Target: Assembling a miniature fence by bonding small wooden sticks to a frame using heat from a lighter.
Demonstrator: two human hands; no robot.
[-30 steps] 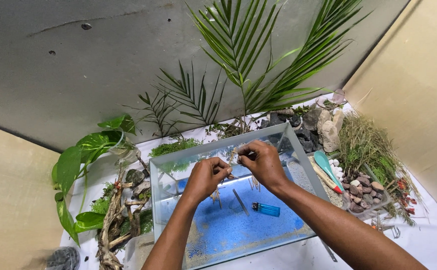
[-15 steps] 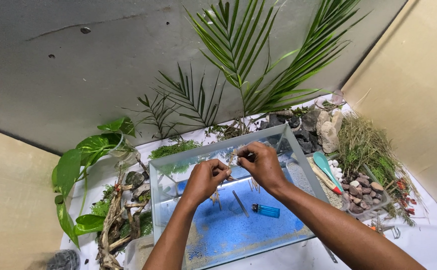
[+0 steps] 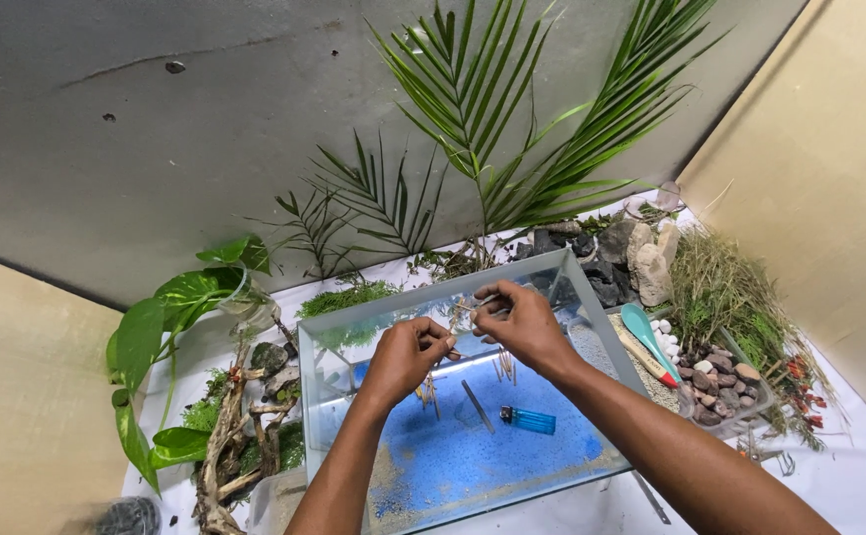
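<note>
Both my hands are held above an open glass tank (image 3: 326,342) with a blue floor. My left hand (image 3: 408,357) pinches something small and thin, too small to name. My right hand (image 3: 517,319) grips a thin metal tool and what looks like a bit of twig, just to the right of the left hand. On the tank floor below lie a blue lighter (image 3: 529,420), a pair of metal tweezers (image 3: 477,405) and a few small sticks (image 3: 504,368). Sand is scattered along the tank's near edge.
Driftwood (image 3: 230,446) with moss and a broad-leaved plant (image 3: 170,307) lie left of the tank. Palm fronds (image 3: 483,119) rise behind it. To the right are dark and pale rocks (image 3: 631,258), dry grass (image 3: 725,287), a tray of pebbles (image 3: 715,381) and a teal spoon (image 3: 643,332).
My hands have stayed above the tank, with only slight finger movement. Nothing in the tank has moved.
</note>
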